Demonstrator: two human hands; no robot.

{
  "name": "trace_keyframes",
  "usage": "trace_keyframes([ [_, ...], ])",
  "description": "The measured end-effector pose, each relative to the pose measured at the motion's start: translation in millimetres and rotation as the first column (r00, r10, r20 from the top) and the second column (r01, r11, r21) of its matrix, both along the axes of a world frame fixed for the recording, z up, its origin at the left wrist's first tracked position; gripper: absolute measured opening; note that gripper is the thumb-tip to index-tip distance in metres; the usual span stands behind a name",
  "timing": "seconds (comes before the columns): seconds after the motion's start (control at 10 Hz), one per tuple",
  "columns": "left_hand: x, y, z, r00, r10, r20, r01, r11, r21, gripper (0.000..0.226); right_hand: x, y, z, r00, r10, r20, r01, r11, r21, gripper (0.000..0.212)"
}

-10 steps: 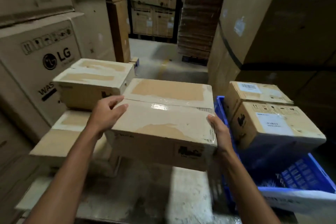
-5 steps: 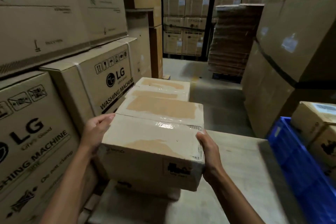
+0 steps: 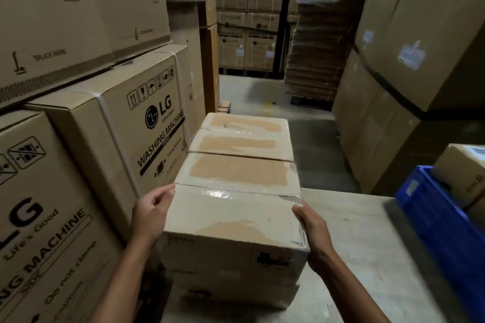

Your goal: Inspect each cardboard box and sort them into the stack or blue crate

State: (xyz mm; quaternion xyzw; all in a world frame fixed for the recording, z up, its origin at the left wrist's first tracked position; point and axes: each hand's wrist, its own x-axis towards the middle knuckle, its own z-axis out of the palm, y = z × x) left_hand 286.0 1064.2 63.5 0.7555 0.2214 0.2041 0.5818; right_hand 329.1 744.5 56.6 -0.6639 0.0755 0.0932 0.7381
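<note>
I hold a taped cardboard box [image 3: 236,207] by its two sides, my left hand [image 3: 151,214] on its left face and my right hand [image 3: 312,233] on its right face. It sits on top of another box [image 3: 236,288] of the stack, at the table's left side. Right behind it stands a second box of the stack [image 3: 244,136], its top level with the held one. The blue crate [image 3: 435,220] is at the right edge, with labelled cardboard boxes [image 3: 462,173] in it.
Large LG washing machine cartons [image 3: 126,123] wall in the left side, close to my left hand. The pale table top [image 3: 354,257] stretches between the stack and the crate. Big cartons [image 3: 409,65] and a pallet of flat cardboard [image 3: 317,44] stand behind.
The box has gone left from beside the crate to the stack and now rests lower on it, next to the washing machine cartons. Both hands stay on its sides.
</note>
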Motion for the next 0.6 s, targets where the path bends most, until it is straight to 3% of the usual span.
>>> trace_keyframes([
  [0.1,9,-3,2,0.985,0.005,-0.173,0.069,0.903,0.423,0.035,13,-2,4,0.997,0.029,0.069,-0.008,0.956,-0.294,0.032],
  [0.2,22,-17,9,0.961,-0.029,-0.275,0.233,0.619,0.750,0.057,21,8,17,0.937,0.215,0.274,0.131,0.512,-0.849,0.061],
  [0.3,40,-47,15,0.918,-0.203,-0.340,0.395,0.534,0.747,0.064,24,37,28,0.830,0.527,0.181,0.066,0.229,-0.971,0.068],
  [0.4,51,-63,10,0.814,-0.215,-0.539,0.576,0.409,0.708,0.066,22,51,20,0.803,0.595,0.009,-0.045,0.076,-0.996,0.069],
  [0.5,55,-66,10,0.777,-0.158,-0.610,0.617,0.382,0.688,0.069,24,48,17,0.803,0.595,0.025,-0.046,0.104,-0.994,0.071],
  [0.6,55,-83,24,0.850,-0.238,-0.470,0.527,0.413,0.743,0.074,26,39,29,0.812,0.572,0.114,0.023,0.165,-0.986,0.074],
])
